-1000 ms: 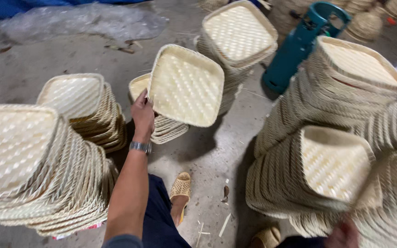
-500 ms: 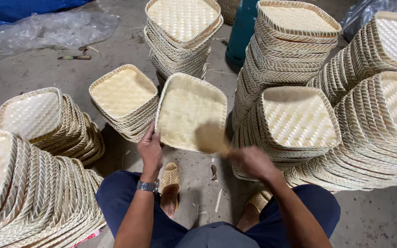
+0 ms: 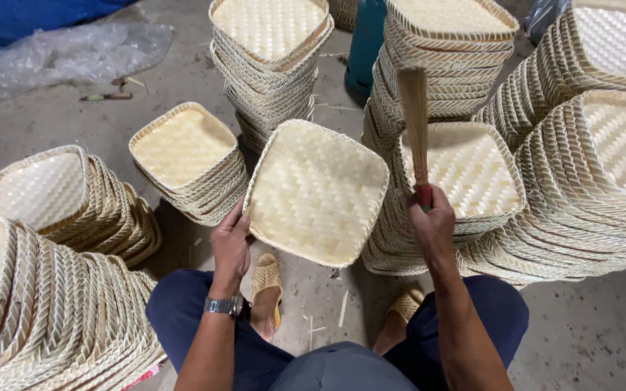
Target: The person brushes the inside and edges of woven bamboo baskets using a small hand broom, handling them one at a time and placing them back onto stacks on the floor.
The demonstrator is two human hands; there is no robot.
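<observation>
Left hand: clamped on the edge of a square woven bamboo tray, held tilted above the knees. Right hand: fist closed around a small upright brush, just beside the tray.

Even, soft light; mostly sharp, with wide-angle bending at the edges.

Diffuse light fell from above, bright on the far-right basket stacks, which looked slightly washed out. Soft shadows lay under the held woven tray and beside the near-left stack. The raised brush was faintly blurred. Edge stacks curved outward.
</observation>
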